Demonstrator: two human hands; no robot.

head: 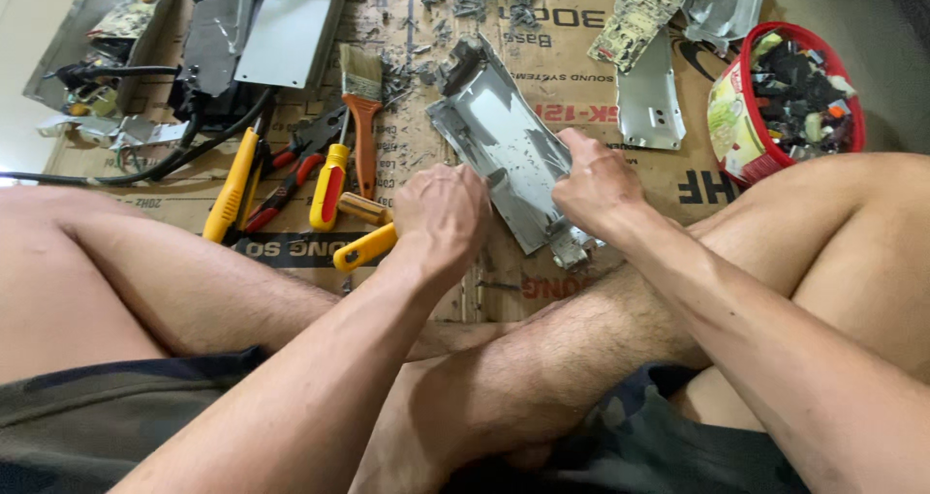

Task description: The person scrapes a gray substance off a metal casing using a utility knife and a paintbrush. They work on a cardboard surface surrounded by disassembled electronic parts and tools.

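Note:
A dusty grey metal chassis plate (499,136) lies tilted on the cardboard in front of my crossed legs. My right hand (593,186) grips its near right edge with curled fingers. My left hand (441,218) is closed at the plate's near left edge, over a yellow-handled tool (365,248) whose handle sticks out to the left. Whether the left hand holds that tool or the plate is hidden by the knuckles.
Left of the plate lie a paintbrush (362,107), yellow screwdrivers (330,184), red pliers (291,179) and black cables (155,165). Metal casings (291,24) sit at the back left. A circuit board (637,21), a metal bracket (649,102) and a red bowl of parts (790,97) are to the right.

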